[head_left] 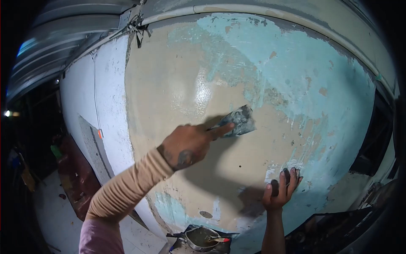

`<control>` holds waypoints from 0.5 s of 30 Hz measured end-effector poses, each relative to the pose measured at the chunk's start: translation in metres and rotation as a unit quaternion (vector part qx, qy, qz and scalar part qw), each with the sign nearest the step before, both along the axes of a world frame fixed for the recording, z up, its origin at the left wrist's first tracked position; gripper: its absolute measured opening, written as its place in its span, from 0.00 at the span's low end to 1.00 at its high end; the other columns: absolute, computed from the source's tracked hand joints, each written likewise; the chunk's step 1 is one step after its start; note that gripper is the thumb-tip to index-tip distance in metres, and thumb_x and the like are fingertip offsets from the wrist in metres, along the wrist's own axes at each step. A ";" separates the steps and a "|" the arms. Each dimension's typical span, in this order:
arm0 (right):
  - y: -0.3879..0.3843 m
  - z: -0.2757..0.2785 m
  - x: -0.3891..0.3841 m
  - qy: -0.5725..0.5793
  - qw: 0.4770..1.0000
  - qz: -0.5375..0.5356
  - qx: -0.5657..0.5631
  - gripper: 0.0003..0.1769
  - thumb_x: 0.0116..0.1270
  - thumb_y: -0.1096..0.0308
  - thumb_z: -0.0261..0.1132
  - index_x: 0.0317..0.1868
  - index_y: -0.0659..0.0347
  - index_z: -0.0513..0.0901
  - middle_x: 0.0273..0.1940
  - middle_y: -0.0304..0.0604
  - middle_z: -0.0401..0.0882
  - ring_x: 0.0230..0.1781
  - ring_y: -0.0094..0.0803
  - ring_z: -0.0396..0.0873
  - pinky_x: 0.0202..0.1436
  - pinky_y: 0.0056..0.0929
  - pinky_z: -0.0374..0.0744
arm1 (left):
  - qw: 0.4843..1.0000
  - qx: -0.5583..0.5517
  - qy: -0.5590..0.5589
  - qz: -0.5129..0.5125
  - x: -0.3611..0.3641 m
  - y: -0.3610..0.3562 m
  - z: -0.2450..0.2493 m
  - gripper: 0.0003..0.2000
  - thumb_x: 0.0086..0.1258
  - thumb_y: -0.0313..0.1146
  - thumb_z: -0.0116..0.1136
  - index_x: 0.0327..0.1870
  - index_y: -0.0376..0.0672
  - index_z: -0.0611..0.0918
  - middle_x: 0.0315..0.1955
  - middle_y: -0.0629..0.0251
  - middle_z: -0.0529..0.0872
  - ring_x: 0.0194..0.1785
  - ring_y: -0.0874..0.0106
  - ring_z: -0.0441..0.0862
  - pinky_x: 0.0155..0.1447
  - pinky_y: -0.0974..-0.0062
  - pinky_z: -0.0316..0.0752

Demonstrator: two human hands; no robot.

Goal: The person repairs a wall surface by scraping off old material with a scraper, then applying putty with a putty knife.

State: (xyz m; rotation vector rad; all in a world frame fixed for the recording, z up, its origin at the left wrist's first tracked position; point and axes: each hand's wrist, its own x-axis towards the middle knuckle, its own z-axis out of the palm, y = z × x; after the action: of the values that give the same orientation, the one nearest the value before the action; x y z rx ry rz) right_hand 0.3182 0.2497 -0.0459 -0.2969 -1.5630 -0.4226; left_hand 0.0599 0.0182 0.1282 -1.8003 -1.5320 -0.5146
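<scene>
In my left hand point(188, 146) is a putty knife point(241, 120), its wide blade smeared with grey-white residue. The index finger lies along the blade, which is against or just off the beige part of the wall point(169, 118). My right hand point(281, 192) is raised at the lower right with its fingers apart, at the wall beside a whitish patch. Dark patches show between its fingers, and I see no tool in it. Flaking turquoise paint point(304, 72) covers the wall's upper and right parts. A wet shine shows left of the blade.
Below stands a pan point(203, 239) of murky liquid with a red-tipped tool point(220, 240) in it. A pipe point(237, 8) runs along the wall's top, with tangled wires point(137, 25) at its left. A white wall point(110, 97) adjoins. A dark opening point(374, 135) is at right.
</scene>
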 end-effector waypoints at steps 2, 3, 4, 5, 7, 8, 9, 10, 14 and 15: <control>0.007 -0.005 0.008 -0.016 1.000 0.023 -0.001 0.27 0.70 0.58 0.60 0.61 0.69 0.81 0.70 0.67 0.68 0.75 0.66 0.63 0.81 0.65 0.51 | 1.000 -0.011 0.013 -0.003 -0.008 0.000 0.008 0.32 0.68 0.29 0.55 0.77 0.57 0.71 0.28 0.53 0.85 0.26 0.62 0.85 0.34 0.63 0.83; 0.010 -0.010 0.013 -0.017 0.999 0.035 -0.006 0.27 0.71 0.56 0.60 0.61 0.69 0.80 0.70 0.67 0.68 0.75 0.67 0.64 0.81 0.65 0.52 | 0.999 -0.028 0.012 0.008 -0.016 -0.013 0.009 0.32 0.68 0.29 0.55 0.77 0.57 0.72 0.28 0.53 0.85 0.26 0.63 0.85 0.34 0.63 0.83; 0.015 -0.013 0.023 -0.033 0.999 0.031 0.000 0.27 0.72 0.55 0.59 0.61 0.69 0.80 0.69 0.67 0.69 0.75 0.66 0.64 0.81 0.65 0.54 | 0.999 -0.045 0.008 0.018 -0.025 -0.027 0.008 0.31 0.69 0.29 0.55 0.76 0.57 0.72 0.28 0.53 0.86 0.26 0.63 0.85 0.34 0.63 0.83; 0.021 -0.016 0.035 -0.045 0.999 0.026 0.005 0.28 0.72 0.54 0.59 0.62 0.68 0.79 0.69 0.66 0.69 0.75 0.66 0.64 0.80 0.65 0.55 | 0.999 -0.052 0.013 -0.001 -0.046 -0.046 0.006 0.30 0.69 0.29 0.54 0.75 0.57 0.74 0.27 0.55 0.85 0.24 0.64 0.84 0.33 0.64 0.83; 0.026 -0.025 0.043 -0.043 0.999 0.009 0.006 0.28 0.73 0.52 0.59 0.62 0.68 0.79 0.69 0.65 0.69 0.74 0.66 0.65 0.79 0.65 0.57 | 0.994 -0.061 0.079 0.044 -0.051 -0.055 0.026 0.27 0.71 0.28 0.53 0.73 0.58 0.76 0.25 0.58 0.85 0.22 0.65 0.82 0.32 0.65 0.82; 0.028 -0.023 0.048 -0.049 0.999 0.003 0.009 0.29 0.74 0.52 0.59 0.62 0.68 0.79 0.69 0.65 0.69 0.74 0.66 0.65 0.79 0.65 0.57 | 0.985 -0.056 0.119 0.112 -0.038 -0.058 0.039 0.26 0.72 0.28 0.53 0.72 0.58 0.77 0.23 0.59 0.84 0.21 0.65 0.81 0.32 0.65 0.82; 0.028 -0.021 0.050 -0.057 0.998 0.000 0.013 0.29 0.74 0.51 0.59 0.63 0.68 0.79 0.70 0.65 0.69 0.74 0.66 0.65 0.79 0.64 0.58 | 0.982 -0.063 0.146 0.100 -0.037 -0.060 0.052 0.25 0.72 0.27 0.52 0.70 0.58 0.79 0.24 0.60 0.84 0.22 0.65 0.82 0.33 0.66 0.82; 0.024 -0.019 0.046 -0.050 0.999 0.002 0.015 0.29 0.74 0.52 0.59 0.63 0.68 0.78 0.70 0.65 0.69 0.74 0.66 0.65 0.79 0.65 0.58 | 0.980 -0.080 0.152 0.097 -0.040 -0.060 0.059 0.25 0.72 0.26 0.53 0.70 0.58 0.79 0.24 0.59 0.85 0.23 0.64 0.84 0.33 0.65 0.82; 0.014 -0.011 0.039 -0.044 0.999 0.010 0.011 0.29 0.73 0.53 0.60 0.64 0.67 0.77 0.70 0.65 0.68 0.74 0.66 0.65 0.78 0.66 0.57 | 0.980 -0.095 0.152 0.090 -0.052 -0.063 0.054 0.24 0.74 0.34 0.53 0.71 0.59 0.78 0.25 0.59 0.85 0.24 0.63 0.84 0.33 0.63 0.82; 0.016 -0.006 0.043 -0.049 0.999 0.009 0.011 0.29 0.73 0.53 0.61 0.64 0.67 0.77 0.70 0.65 0.68 0.74 0.66 0.64 0.78 0.67 0.56 | 0.981 -0.093 0.150 0.082 -0.058 -0.062 0.058 0.23 0.74 0.36 0.53 0.71 0.59 0.78 0.25 0.59 0.85 0.24 0.63 0.84 0.34 0.63 0.82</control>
State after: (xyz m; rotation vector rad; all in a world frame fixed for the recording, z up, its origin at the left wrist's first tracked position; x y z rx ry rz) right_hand 0.3611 0.2658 -0.0515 -0.2491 -1.6543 -0.4453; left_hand 0.0021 -0.0434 0.1858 -1.7750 -1.5371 -0.0176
